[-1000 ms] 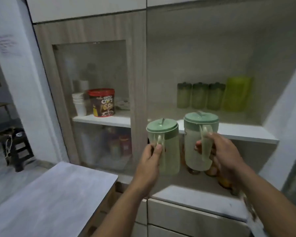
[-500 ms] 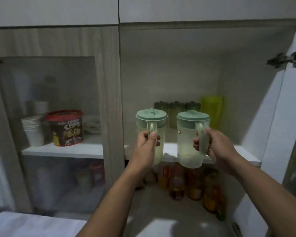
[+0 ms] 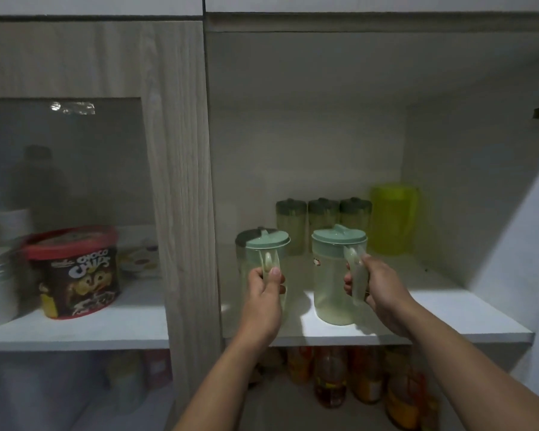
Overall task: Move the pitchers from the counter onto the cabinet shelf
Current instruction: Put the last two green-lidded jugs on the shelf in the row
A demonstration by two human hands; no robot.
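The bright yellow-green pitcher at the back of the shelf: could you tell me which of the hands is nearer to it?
Right. The right hand is just in front and left of the yellow-green pitcher; the left hand is farther left.

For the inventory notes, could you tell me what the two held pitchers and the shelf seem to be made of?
Left pitcher and right pitcher: probably thin translucent plastic, pale green; the shelf shows through the walls, and the lids are opaque matte green. Cabinet shelf: likely white laminated board, smooth with a faint sheen.
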